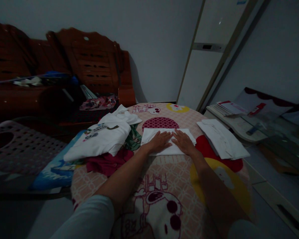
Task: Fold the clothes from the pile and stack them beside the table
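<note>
My left hand and my right hand lie flat side by side, fingers stretched out, on a folded white cloth in the middle of a round table covered with a pink cartoon-print cloth. Neither hand grips anything. To the left of my left hand is a loose pile of clothes: white garments on top, a green one and a dark red one below. To the right of my right hand lies a second folded white garment.
A brown wooden bench with clutter stands behind the table at the left. A pink perforated plastic stool is at the far left. A low white stand with papers sits at the right, next to a white door.
</note>
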A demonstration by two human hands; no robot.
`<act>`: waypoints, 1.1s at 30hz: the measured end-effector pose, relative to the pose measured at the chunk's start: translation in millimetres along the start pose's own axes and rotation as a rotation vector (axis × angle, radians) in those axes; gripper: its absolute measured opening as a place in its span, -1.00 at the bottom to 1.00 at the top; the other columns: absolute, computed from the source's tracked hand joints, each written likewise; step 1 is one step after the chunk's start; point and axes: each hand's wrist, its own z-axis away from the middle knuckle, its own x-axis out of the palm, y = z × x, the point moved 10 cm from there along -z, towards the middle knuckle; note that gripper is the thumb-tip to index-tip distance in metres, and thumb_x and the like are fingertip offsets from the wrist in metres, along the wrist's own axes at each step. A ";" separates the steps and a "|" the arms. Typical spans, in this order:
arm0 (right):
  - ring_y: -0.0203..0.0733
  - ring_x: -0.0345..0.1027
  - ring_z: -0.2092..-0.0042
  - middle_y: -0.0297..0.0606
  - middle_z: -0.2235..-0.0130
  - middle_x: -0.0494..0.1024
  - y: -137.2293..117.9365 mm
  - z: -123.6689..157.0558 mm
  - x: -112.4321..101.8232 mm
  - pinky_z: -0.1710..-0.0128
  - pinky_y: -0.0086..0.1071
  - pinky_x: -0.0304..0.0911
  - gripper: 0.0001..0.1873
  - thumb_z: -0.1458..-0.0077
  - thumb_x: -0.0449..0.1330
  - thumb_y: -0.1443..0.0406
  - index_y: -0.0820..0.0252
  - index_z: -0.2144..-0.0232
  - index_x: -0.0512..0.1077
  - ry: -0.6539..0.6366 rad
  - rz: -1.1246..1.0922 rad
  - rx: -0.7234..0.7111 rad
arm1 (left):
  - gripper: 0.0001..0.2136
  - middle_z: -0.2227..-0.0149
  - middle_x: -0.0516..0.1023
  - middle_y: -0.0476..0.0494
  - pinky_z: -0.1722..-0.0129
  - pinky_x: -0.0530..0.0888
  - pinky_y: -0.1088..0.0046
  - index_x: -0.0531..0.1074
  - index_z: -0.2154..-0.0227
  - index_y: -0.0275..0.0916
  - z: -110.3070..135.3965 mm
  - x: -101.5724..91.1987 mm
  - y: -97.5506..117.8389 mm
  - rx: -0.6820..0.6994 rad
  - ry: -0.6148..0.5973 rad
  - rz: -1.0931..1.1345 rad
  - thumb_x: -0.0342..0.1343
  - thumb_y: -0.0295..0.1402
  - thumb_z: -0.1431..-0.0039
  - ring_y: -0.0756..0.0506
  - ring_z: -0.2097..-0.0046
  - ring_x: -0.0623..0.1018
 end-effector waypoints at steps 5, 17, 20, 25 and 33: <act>0.03 -0.03 -0.36 -0.10 -0.36 0.10 -2.0 2.6 -4.7 -0.30 0.01 -0.04 -0.41 -0.33 -0.09 0.07 0.18 -0.30 0.17 0.031 0.010 0.006 | -0.48 -0.34 0.18 -0.28 -0.32 0.06 0.16 0.11 -0.30 -0.23 2.0 -29.6 -14.2 -0.081 0.142 -0.011 -0.23 -0.11 -0.39 -0.16 -0.35 0.17; 0.02 -0.04 -0.36 -0.10 -0.37 0.10 -2.7 0.6 -1.0 -0.31 -0.05 -0.07 -0.37 -0.33 -0.14 0.00 0.21 -0.28 0.20 0.004 0.031 0.004 | -0.43 -0.40 -0.03 -0.27 -0.31 -0.04 -0.12 0.01 -0.35 -0.23 9.5 -3.0 -28.0 -0.150 0.003 -0.135 -0.26 -0.06 -0.38 -0.27 -0.41 -0.03; 0.02 -0.05 -0.37 -0.10 -0.37 0.07 -2.8 1.2 -0.2 -0.31 -0.04 -0.08 -0.37 -0.34 -0.15 0.01 0.20 -0.30 0.17 -0.003 0.044 0.011 | -0.42 -0.40 -0.02 -0.28 -0.30 -0.03 -0.13 0.01 -0.35 -0.21 9.4 -3.6 -28.0 -0.144 0.016 -0.141 -0.27 -0.05 -0.38 -0.28 -0.40 -0.02; 0.04 -0.05 -0.37 -0.09 -0.37 0.08 -5.0 2.3 -0.9 -0.31 -0.05 -0.08 -0.38 -0.34 -0.13 0.03 0.23 -0.29 0.17 0.015 0.056 0.003 | -0.43 -0.39 -0.01 -0.30 -0.30 -0.04 -0.14 0.02 -0.34 -0.22 10.1 -3.5 -27.9 -0.133 0.051 -0.127 -0.27 -0.05 -0.38 -0.28 -0.40 -0.01; 0.04 -0.06 -0.37 -0.11 -0.37 0.09 -3.4 3.2 -0.1 -0.31 -0.01 -0.08 -0.38 -0.33 -0.14 0.02 0.18 -0.30 0.17 0.022 0.024 0.004 | -0.45 -0.39 -0.01 -0.29 -0.30 -0.05 -0.13 0.04 -0.33 -0.19 11.7 -6.6 -24.9 -0.138 0.067 -0.113 -0.26 -0.07 -0.38 -0.28 -0.40 0.00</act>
